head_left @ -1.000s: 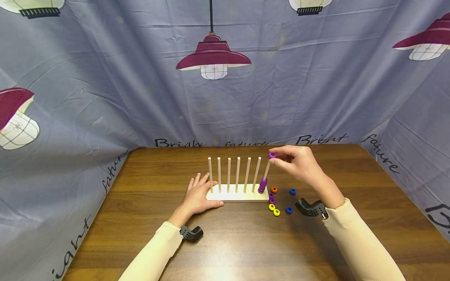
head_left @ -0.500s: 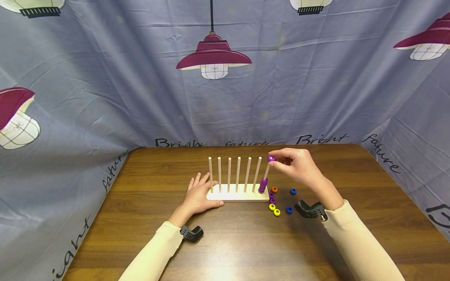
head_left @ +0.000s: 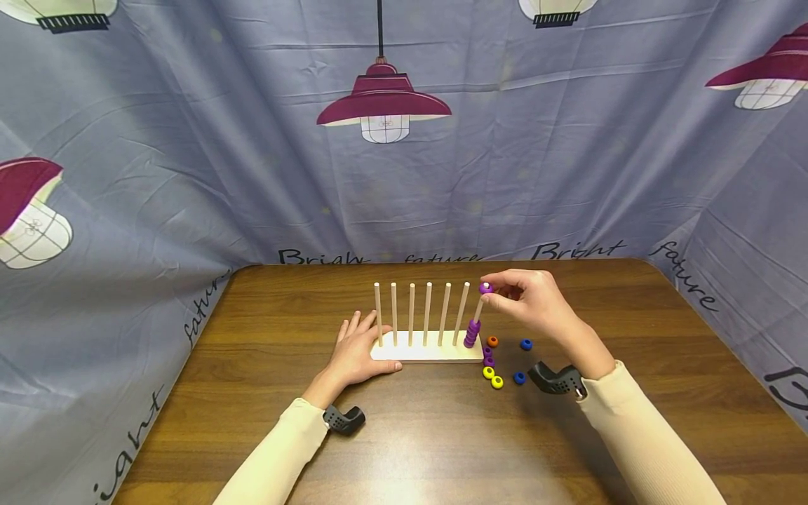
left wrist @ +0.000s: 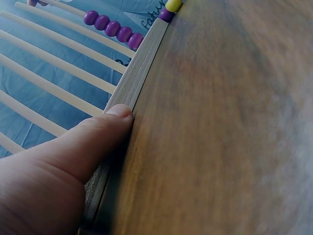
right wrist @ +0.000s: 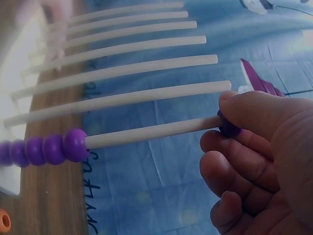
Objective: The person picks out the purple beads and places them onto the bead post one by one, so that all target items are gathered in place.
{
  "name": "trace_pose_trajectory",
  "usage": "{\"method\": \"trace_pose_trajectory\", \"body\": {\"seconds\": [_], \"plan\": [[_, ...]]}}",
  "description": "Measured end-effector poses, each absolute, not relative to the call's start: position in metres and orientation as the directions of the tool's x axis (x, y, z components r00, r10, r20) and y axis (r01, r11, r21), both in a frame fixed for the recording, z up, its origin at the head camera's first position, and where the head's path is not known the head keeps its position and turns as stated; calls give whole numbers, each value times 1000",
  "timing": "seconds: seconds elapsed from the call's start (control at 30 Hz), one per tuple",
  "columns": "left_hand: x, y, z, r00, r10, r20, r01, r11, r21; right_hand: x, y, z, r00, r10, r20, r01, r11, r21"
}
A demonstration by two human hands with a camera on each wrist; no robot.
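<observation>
A pale wooden peg rack [head_left: 426,355] with a row of upright pegs stands on the table. My left hand [head_left: 355,356] holds its left end, thumb along the front edge and index finger behind; the other fingers are spread. My right hand [head_left: 529,298] pinches a purple bead [right wrist: 229,128] between thumb and index finger at the top of the rightmost peg [right wrist: 156,133]. The peg's tip shows in the bead's hole in the head view. Lower on that peg sits a stack of several purple beads [head_left: 471,334]. The other pegs hold no beads.
Loose beads lie right of the rack: an orange bead [head_left: 492,341], two purple beads [head_left: 489,362], two yellow beads [head_left: 496,382], and two blue ones. A lamp-patterned curtain [head_left: 391,196] hangs behind the brown wooden table [head_left: 404,435].
My right hand has moved slightly down and left, bringing the purple bead from above the rightmost peg onto its tip. My left hand and the rack have stayed in place.
</observation>
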State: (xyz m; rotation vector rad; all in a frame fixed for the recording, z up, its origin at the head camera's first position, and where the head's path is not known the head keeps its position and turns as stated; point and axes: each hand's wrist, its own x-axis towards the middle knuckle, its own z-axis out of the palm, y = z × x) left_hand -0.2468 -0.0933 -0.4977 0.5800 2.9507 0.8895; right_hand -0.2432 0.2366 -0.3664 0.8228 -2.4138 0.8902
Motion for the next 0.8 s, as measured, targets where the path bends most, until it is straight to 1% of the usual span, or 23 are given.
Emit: {"method": "trace_pose_trajectory", "body": {"seconds": [0.2,0.43,0.8], "plan": [[-247,-93,-497,-932,350,99,346,769,537,-244,236,-367,-735,-385,559,-655,616,-437],[-247,-93,-497,-932,351,93,344,773,533,-244,235,-367,-725,-396,564,-667,611,-427],[-249,-93,-498,-933,348,90,341,777,530,-244,234,-368,-742,-388,547,-650,619,-442]]}}
